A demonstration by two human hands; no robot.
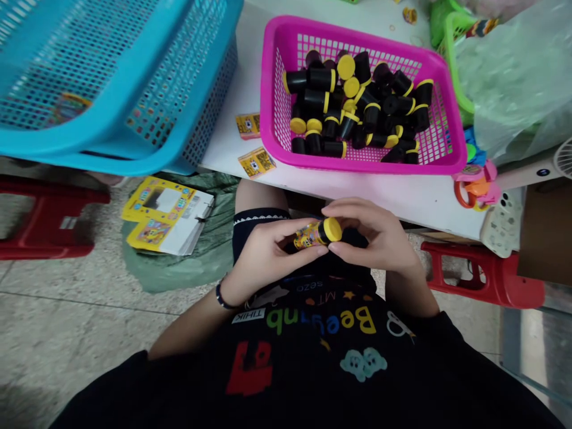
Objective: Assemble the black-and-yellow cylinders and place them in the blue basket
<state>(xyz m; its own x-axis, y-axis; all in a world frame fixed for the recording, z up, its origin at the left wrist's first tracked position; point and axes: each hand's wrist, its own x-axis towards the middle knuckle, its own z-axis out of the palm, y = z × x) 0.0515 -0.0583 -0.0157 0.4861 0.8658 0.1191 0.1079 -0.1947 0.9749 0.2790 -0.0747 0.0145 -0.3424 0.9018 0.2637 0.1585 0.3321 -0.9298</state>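
The person's left hand (pixel 281 244) came in from the left, palm side turned inward, its thumb laid along a small canister (pixel 308 236) and its fingers wrapped behind, gripping it. The right hand (pixel 379 235) curved in from the other side, fingers bent and parted from the thumb in a loose C about the yellow cap (pixel 332 229); the thumb tip lay at the cap's lower edge, though whether it pressed there I could not tell. Both hands and the canister were over the lap, on the near side of the pink basket (pixel 357 164). A dark beaded bracelet (pixel 222 296) circled the left wrist.

The canister was a slim cylinder, tilted, with a colourful printed wrap and a black neck beneath its cap. The pink basket was latticed plastic, heaped with smooth black containers (pixel 318 100), many yellow-capped.

It stood on a white table (pixel 393 193). Left of it stood a blue perforated basket (pixel 183 119); two small printed cards (pixel 257 162) lay by its left end. Beyond its right end was clear, crinkled plastic (pixel 513 89). Below it to the left, printed card sheets (pixel 174 220) lay on greenish plastic (pixel 152 271) over a speckled floor (pixel 89 339); below it to the right was a red stool (pixel 485 277).
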